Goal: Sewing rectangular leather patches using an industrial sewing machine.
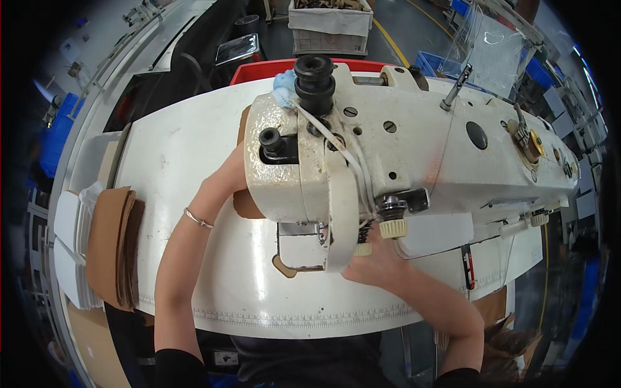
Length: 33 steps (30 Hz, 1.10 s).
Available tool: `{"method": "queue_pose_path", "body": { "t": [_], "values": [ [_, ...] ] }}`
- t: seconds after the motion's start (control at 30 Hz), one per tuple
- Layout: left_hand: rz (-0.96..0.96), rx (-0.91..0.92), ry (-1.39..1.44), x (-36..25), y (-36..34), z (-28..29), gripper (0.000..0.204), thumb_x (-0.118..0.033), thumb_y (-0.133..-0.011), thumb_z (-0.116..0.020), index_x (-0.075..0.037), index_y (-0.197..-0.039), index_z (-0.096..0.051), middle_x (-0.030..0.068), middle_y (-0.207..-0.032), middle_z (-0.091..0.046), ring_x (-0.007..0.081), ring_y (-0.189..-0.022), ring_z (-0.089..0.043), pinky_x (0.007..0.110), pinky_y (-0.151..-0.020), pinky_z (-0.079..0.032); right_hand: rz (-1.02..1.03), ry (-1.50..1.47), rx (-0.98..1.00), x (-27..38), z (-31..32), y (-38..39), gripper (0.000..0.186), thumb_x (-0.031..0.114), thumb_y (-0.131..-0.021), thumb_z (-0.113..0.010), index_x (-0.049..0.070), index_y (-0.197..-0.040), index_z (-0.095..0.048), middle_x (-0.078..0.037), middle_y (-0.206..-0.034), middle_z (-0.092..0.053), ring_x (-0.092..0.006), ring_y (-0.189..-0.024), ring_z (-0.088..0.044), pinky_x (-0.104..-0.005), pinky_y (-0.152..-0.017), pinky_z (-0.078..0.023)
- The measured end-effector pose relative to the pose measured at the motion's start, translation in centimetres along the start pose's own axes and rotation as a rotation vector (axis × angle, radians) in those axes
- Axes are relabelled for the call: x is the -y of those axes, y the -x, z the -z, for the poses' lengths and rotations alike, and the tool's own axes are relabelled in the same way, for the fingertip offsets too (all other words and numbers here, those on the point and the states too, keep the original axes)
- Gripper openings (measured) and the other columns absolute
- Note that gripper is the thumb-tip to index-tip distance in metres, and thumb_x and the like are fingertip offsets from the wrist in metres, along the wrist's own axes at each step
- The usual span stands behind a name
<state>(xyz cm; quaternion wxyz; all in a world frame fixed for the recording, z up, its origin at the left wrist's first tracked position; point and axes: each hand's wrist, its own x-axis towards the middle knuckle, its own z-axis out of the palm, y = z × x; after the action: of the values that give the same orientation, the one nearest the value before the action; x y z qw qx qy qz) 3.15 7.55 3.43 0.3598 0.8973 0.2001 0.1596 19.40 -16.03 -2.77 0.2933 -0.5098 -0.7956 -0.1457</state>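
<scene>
A white industrial sewing machine (401, 142) fills the middle and right of the view. My left hand (234, 171) reaches behind the machine's head, beside a flat brown piece (247, 205) that shows partly from behind it; the left fingers are hidden. At the needle area, my right hand (375, 262) rests low by the white lever-like cover (343, 226), its fingers hidden behind the machine parts. Between the hands lies the metal needle plate (301, 249), in a cut-out in the white table. What either hand grips does not show.
Stacked brown pieces (113, 249) and white pieces (68, 239) stand at the left edge of the white table (174, 139). A red and black pen-like tool (468, 266) lies at right. Behind the table are a red bin (252, 70) and a large white-lined crate (330, 29).
</scene>
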Motion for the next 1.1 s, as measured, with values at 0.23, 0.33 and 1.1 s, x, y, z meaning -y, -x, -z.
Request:
{"method": "queue_pose_path", "body": {
  "t": [0.23, 0.33, 1.1],
  "values": [
    [0.059, -0.223, -0.938, -6.0, 15.5, -2.2, 0.047, -0.022, -0.082, -0.069, 0.011, -0.114, -0.058, 0.023, -0.116, -0.06, 0.0335, -0.096, -0.057, 0.04, -0.081, -0.051, -0.181, -0.225, 0.001, 0.1, 2.9, -0.8, 0.013, 0.015, -0.065, -0.068, 0.005, -0.064, -0.059, -0.005, -0.072, -0.048, -0.0205, -0.065, -0.055, -0.0326, -0.052, -0.045],
    [0.132, -0.188, -0.928, -8.1, 18.8, -3.2, 0.043, -0.017, -0.08, -0.07, 0.008, -0.113, -0.059, 0.0203, -0.114, -0.06, 0.0357, -0.101, -0.056, 0.043, -0.088, -0.047, -0.167, -0.218, 0.028, 0.2, 3.1, -1.3, 0.012, 0.013, -0.065, -0.067, 0.003, -0.071, -0.063, -0.005, -0.072, -0.047, -0.0201, -0.065, -0.054, -0.0321, -0.052, -0.044],
    [-0.535, 0.242, -0.228, -8.4, 13.5, -6.0, 0.038, -0.008, -0.075, -0.058, 0.001, -0.111, -0.064, 0.0099, -0.117, -0.061, 0.0221, -0.109, -0.058, 0.033, -0.092, -0.049, 0.171, -0.343, 0.29, 3.4, 5.8, 0.0, 0.029, 0.012, -0.07, -0.066, -0.002, -0.095, -0.064, -0.003, -0.08, -0.056, -0.0154, -0.07, -0.056, -0.0269, -0.059, -0.045]
  ]
}}
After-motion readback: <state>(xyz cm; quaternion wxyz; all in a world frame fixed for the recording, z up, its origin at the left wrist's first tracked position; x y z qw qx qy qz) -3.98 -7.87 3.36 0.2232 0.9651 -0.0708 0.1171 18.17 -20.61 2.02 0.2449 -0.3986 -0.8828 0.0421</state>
